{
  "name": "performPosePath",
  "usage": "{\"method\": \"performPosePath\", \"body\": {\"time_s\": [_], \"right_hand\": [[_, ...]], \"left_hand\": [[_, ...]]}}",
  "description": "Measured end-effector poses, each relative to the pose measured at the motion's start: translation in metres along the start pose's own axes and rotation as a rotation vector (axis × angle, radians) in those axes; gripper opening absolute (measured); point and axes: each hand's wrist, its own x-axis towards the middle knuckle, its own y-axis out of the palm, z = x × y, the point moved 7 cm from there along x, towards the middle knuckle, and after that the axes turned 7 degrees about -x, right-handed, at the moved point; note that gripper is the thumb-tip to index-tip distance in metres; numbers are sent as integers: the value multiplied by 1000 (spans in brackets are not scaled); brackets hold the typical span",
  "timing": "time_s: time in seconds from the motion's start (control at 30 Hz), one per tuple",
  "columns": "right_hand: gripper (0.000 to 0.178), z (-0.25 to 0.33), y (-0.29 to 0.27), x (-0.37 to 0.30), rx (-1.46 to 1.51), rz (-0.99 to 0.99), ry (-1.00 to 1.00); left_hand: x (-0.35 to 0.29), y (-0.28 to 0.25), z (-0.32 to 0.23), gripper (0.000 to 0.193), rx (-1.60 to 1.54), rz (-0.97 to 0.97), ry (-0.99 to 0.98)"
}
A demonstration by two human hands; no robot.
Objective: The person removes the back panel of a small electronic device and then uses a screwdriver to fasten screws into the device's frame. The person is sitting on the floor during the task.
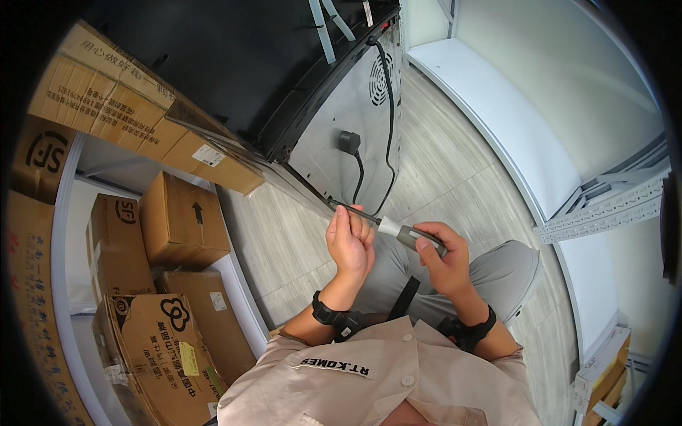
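My right hand (442,257) is wrapped round the grey and white handle of a screwdriver (390,226). The shaft points up and left toward the lower edge of a large appliance's pale metal panel (320,135). Beside that edge, my left hand (349,241) is closed, its fingertips pinching the shaft close to the tip. The tip itself is hard to make out against the panel edge. A black power cord (390,121) runs down the panel, and its plug (349,142) lies against the metal.
The appliance's black top (213,57) carries loose tape strips (322,32). Cardboard boxes (185,220) fill a shelf at left; a long carton (128,106) stands behind. White shelving (497,135) curves along the right. Wood-look flooring (440,163) lies between.
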Motion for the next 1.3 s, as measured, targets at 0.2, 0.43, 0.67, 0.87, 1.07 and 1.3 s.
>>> {"method": "performPosePath", "body": {"time_s": [0.2, 0.43, 0.67, 0.87, 1.07, 1.3], "right_hand": [[19, -1, 1, -3, 5, -3, 9], [20, -2, 1, -3, -3, -14, -6], [20, 8, 2, -2, -78, -7, -69], [27, 56, 6, -2, -377, 41, -393], [36, 63, 7, -6, -642, 53, -689], [16, 22, 0, 10, 118, -43, -248]], "left_hand": [[0, 0, 0, 34, 23, -20, -14], [1, -2, 1, 34, 41, -25, -32], [2, -3, 1, 33, 12, -9, -40], [1, -2, 2, 38, -6, -33, -52], [0, -3, 4, 37, -46, 31, -66], [4, -2, 5, 31, 64, 120, -32]]}}
